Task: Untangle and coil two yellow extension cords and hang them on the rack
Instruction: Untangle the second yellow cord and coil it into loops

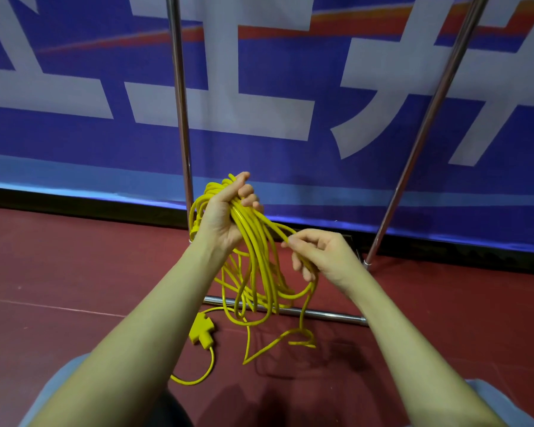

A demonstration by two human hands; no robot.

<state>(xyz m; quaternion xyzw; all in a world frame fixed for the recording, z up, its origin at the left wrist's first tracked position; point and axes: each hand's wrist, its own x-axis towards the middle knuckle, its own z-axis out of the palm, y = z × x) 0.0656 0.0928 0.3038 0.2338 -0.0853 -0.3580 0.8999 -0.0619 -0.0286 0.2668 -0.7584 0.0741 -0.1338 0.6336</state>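
1. Fingers [248, 192] of the left hand [221, 215] are curled tight round the top of a bundle of yellow extension cord loops [255, 257], which hang downward from that fist.
2. Below, the yellow socket block [201, 331] and slack cord lie on the red floor [74, 272], just before the rack's base bar [321, 314].
3. Rightward, the right hand [318, 254] pinches a single strand that runs up-left into the bundle; it looks the nearer hand to feed the next loop.

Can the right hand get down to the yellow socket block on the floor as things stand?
Probably not yet: the right hand grips a strand of the cord bundle, and hanging loops lie between it and the socket block.
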